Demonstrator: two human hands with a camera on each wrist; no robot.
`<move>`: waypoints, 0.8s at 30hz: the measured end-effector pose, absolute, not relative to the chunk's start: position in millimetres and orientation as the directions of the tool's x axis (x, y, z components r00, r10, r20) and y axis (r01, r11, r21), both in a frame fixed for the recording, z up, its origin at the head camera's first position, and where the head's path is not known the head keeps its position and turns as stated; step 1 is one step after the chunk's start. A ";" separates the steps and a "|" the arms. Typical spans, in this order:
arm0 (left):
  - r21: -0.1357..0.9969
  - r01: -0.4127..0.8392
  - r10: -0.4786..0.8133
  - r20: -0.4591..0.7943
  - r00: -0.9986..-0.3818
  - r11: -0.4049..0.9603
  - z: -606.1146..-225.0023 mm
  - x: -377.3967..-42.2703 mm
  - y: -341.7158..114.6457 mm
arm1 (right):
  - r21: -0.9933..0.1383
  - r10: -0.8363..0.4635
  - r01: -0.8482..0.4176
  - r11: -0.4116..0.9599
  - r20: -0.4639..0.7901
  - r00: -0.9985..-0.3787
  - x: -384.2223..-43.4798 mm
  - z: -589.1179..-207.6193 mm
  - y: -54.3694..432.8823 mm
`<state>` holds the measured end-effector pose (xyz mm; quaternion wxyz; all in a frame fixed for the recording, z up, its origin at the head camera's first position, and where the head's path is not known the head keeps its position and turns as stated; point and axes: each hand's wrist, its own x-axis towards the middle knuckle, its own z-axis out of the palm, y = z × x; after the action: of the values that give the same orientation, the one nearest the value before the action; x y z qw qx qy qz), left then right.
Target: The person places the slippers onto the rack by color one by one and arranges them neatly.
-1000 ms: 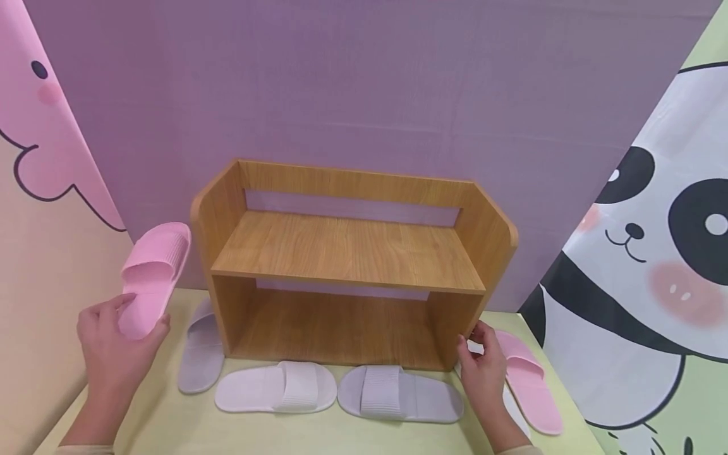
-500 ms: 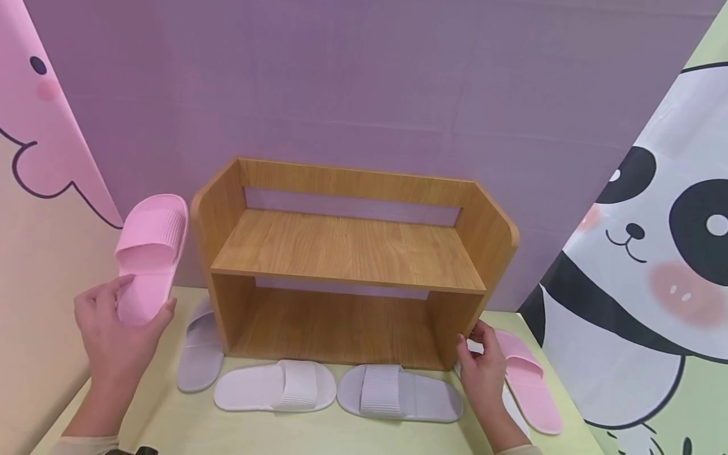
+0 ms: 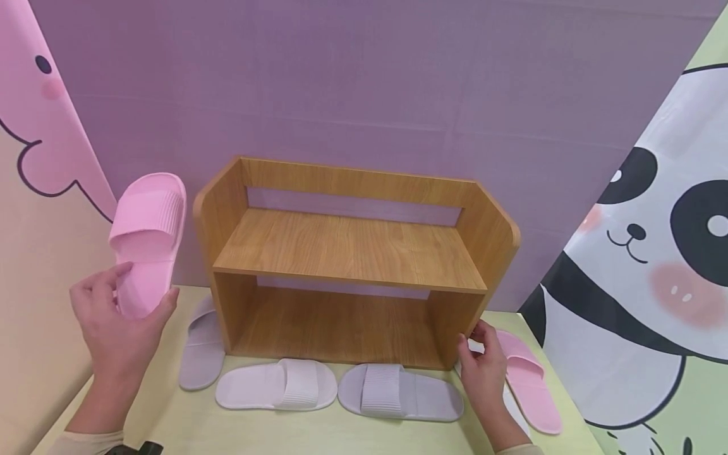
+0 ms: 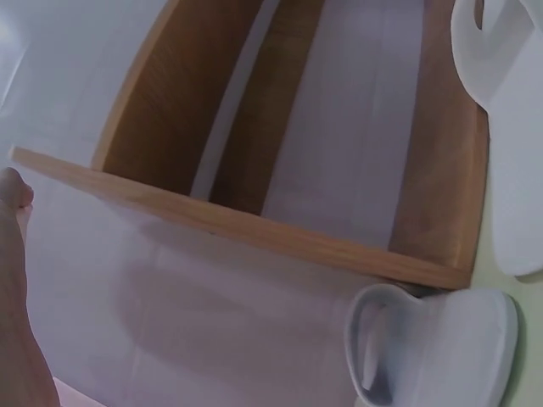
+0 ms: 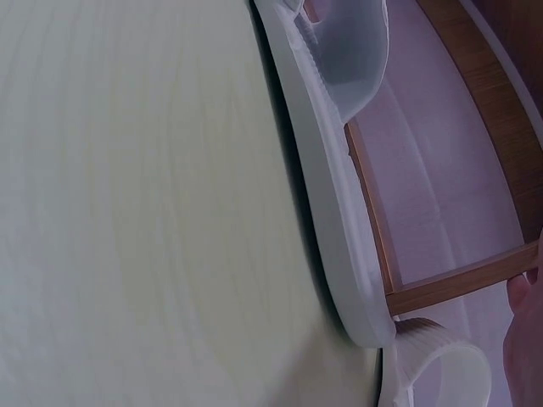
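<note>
In the head view, my left hand [image 3: 116, 316] holds a pink slipper [image 3: 146, 243] by its heel end, thumb on one side and fingers on the other, toe pointing up, off the table at the left of a wooden two-tier rack [image 3: 349, 253]. The slipper is mostly out of sight in the left wrist view, where part of the left hand [image 4: 13, 297] shows at the edge. My right hand [image 3: 483, 366] grips the front edge of the rack's right side panel low down, thumb toward the front. In the right wrist view its fingertips [image 5: 519, 292] are right at the panel.
A white slipper [image 3: 250, 387] and a grey slipper [image 3: 429, 397] lie before the rack. Another grey slipper [image 3: 201, 357] lies left of it. On the right are a pink slipper [image 3: 534, 395] and a white slipper [image 3: 514, 414] partly hidden by my hand. A purple backdrop [image 3: 364, 82] stands behind.
My left hand has raised the pink slipper and tipped it more upright beside the rack's left side. The right hand and the other slippers stay where they were.
</note>
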<state>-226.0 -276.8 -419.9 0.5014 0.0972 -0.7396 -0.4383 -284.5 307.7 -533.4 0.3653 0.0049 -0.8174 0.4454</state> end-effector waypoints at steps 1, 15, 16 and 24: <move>0.741 0.305 -0.579 0.663 -0.475 0.598 -418.5 -225.5 -275.9 | -0.725 0.318 -0.331 0.604 0.600 -0.734 -284.6 -533.5 307.8; 0.710 0.383 -0.550 0.702 -0.452 0.591 -396.1 -222.6 -262.4 | -0.720 0.312 -0.338 0.607 0.607 -0.731 -285.5 -535.0 308.5; 0.701 0.393 -0.543 0.711 -0.447 0.594 -395.4 -222.8 -261.5 | -0.718 0.312 -0.340 0.608 0.609 -0.729 -285.6 -535.1 308.5; 0.662 0.442 -0.508 0.749 -0.425 0.606 -391.6 -224.8 -254.2 | -0.718 0.310 -0.346 0.604 0.612 -0.728 -285.3 -535.7 308.2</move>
<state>-224.8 -254.2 -391.6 0.5357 0.0229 -0.7182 -0.4435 -285.3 308.2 -535.7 0.3689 0.0111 -0.8160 0.4448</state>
